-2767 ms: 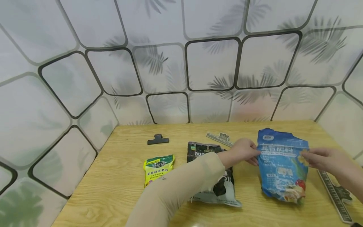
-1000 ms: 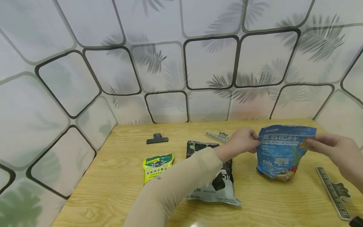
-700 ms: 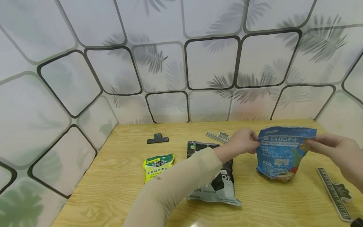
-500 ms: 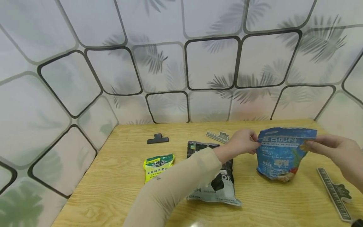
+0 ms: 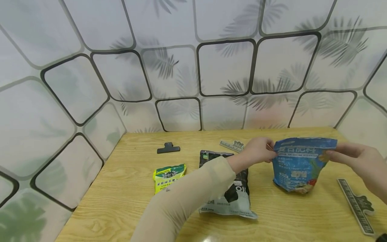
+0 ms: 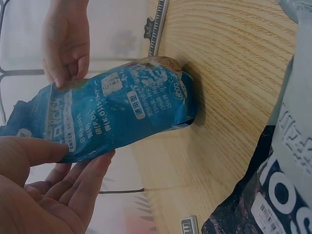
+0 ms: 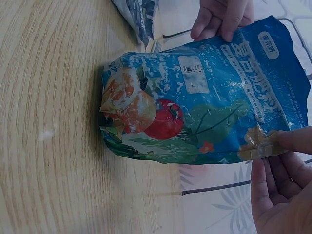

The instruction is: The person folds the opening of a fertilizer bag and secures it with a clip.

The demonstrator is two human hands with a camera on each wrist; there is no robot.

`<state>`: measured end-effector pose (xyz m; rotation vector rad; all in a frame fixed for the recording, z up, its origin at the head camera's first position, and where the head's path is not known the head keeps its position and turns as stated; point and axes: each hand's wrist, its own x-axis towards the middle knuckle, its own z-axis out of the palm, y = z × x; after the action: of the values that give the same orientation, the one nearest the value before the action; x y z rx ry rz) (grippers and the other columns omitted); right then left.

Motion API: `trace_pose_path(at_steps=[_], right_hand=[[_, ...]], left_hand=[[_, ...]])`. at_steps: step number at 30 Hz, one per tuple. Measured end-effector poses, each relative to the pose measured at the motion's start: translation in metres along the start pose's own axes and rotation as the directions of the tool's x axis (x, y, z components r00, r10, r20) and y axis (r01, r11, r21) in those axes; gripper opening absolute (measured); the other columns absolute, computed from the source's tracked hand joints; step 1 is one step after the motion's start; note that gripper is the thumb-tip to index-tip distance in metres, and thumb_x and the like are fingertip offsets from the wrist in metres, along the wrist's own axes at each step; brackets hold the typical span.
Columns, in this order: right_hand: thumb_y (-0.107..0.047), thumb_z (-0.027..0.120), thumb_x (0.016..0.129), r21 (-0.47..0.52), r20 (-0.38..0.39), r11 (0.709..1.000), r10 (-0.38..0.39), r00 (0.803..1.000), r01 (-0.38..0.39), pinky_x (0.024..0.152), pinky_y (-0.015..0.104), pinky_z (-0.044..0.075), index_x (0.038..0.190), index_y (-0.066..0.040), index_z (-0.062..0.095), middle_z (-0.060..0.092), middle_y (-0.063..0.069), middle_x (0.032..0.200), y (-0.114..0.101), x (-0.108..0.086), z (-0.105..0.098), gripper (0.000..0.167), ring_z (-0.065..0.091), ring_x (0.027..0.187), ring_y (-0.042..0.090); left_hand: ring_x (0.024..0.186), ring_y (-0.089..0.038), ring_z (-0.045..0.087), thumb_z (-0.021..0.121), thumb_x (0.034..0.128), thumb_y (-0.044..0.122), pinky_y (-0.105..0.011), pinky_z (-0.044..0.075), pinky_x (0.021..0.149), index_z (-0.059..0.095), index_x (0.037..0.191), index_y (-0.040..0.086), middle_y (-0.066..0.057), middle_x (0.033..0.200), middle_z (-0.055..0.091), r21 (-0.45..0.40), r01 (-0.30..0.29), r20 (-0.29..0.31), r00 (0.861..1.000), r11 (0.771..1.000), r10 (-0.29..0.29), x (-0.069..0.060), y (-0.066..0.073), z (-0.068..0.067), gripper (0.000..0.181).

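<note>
A blue fertilizer bag (image 5: pixel 297 168) stands upright on the right side of the table, its top edge loose and folded slightly over in the head view. My left hand (image 5: pixel 259 150) pinches its left side edge between thumb and fingers. On the opposite edge, my right hand (image 5: pixel 359 161) pinches the bag near the top. The right wrist view shows vegetables printed on the bag (image 7: pixel 195 97), and its base resting on the wood. In the left wrist view, the bag (image 6: pixel 122 107) spans between both hands.
A black and grey soil bag (image 5: pixel 229 198) lies partly under my left forearm, beside a yellow-green bag (image 5: pixel 169 176). A black clip (image 5: pixel 168 148) and a ruler-like clip (image 5: pixel 232 146) lie farther back. Another such clip (image 5: pixel 356 205) lies at right.
The blue bag, tilted back toward the table earlier, now stands upright and slightly farther away, held by both edges. Over the last second it has barely shifted.
</note>
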<state>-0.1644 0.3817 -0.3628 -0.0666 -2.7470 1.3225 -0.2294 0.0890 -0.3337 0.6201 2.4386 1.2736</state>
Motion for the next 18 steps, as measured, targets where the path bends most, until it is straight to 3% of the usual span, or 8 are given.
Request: trace_pose_path(at_steps=[3,5,6,8,10,13,18], right_hand=[[-0.038,0.061,0.110,0.005,-0.001,1.000,0.008,1.000,-0.008,0.105,0.092,0.020,0.116,-0.021,0.069,0.044,-0.049,0.094,-0.0006,-0.0003,-0.0011,0.020,0.049,0.120,0.035],[-0.038,0.060,0.110,0.006,0.007,1.000,0.007,1.000,-0.007,0.106,0.092,0.018,0.118,-0.019,0.067,0.042,-0.049,0.094,-0.0008,0.0004,-0.0010,0.021,0.034,0.128,0.061],[-0.038,0.060,0.110,0.011,0.009,1.000,0.005,1.000,-0.006,0.106,0.093,0.016,0.118,-0.019,0.066,0.042,-0.049,0.094,-0.0007,0.0008,-0.0009,0.021,0.027,0.129,0.067],[-0.037,0.060,0.110,0.011,0.007,1.000,-0.005,1.000,0.005,0.106,0.093,0.017,0.118,-0.022,0.065,0.045,-0.048,0.094,0.0001,0.0013,-0.0001,0.018,0.040,0.126,0.052],[-0.036,0.060,0.110,0.015,0.004,1.000,-0.019,1.000,0.019,0.105,0.092,0.019,0.117,-0.025,0.065,0.050,-0.045,0.094,0.0008,0.0014,0.0009,0.014,0.051,0.116,0.023],[-0.034,0.060,0.111,0.034,-0.001,0.999,-0.035,0.999,0.035,0.105,0.091,0.020,0.116,-0.031,0.063,0.054,-0.043,0.094,0.0009,0.0003,0.0018,0.007,0.039,0.094,-0.012],[-0.028,0.057,0.112,0.088,-0.010,0.994,-0.059,0.998,0.060,0.107,0.093,0.013,0.116,-0.029,0.059,0.052,-0.046,0.094,-0.0047,-0.0010,0.0012,0.004,0.044,0.086,-0.026]], left_hand=[[0.072,-0.010,0.073,0.072,0.1015,0.009,-0.021,0.063,0.068,0.070,0.108,0.004,-0.009,0.111,0.079,0.009,-0.016,0.009,1.000,1.000,0.016,-0.0001,-0.0007,-0.0009,0.009],[0.072,-0.009,0.073,0.072,0.1016,0.010,-0.019,0.061,0.067,0.070,0.109,0.005,-0.009,0.112,0.079,0.012,-0.023,0.016,1.000,1.000,0.023,-0.0004,-0.0017,-0.0019,0.010],[0.072,-0.008,0.072,0.073,0.1016,0.011,-0.019,0.061,0.066,0.070,0.109,0.005,-0.008,0.112,0.078,0.012,-0.025,0.018,1.000,1.000,0.024,-0.0005,-0.0023,-0.0025,0.010],[0.073,-0.009,0.073,0.073,0.1016,0.012,-0.019,0.061,0.067,0.071,0.109,0.005,-0.008,0.113,0.078,0.013,-0.034,0.023,0.999,0.999,0.034,-0.0006,-0.0032,-0.0037,0.010],[0.075,-0.009,0.073,0.073,0.1017,0.014,-0.019,0.059,0.066,0.071,0.109,0.006,-0.006,0.112,0.077,0.020,-0.042,0.027,0.999,0.999,0.042,-0.0008,-0.0032,-0.0052,0.011],[0.077,-0.010,0.073,0.073,0.1020,0.017,-0.020,0.059,0.066,0.072,0.109,0.007,-0.005,0.110,0.078,0.033,-0.054,0.029,0.998,0.998,0.053,-0.0010,-0.0016,-0.0075,0.012],[0.081,-0.013,0.075,0.074,0.1021,0.020,-0.017,0.057,0.064,0.073,0.115,0.007,-0.006,0.111,0.078,0.015,-0.064,0.031,0.997,0.998,0.064,-0.0023,0.0016,-0.0102,0.018]])
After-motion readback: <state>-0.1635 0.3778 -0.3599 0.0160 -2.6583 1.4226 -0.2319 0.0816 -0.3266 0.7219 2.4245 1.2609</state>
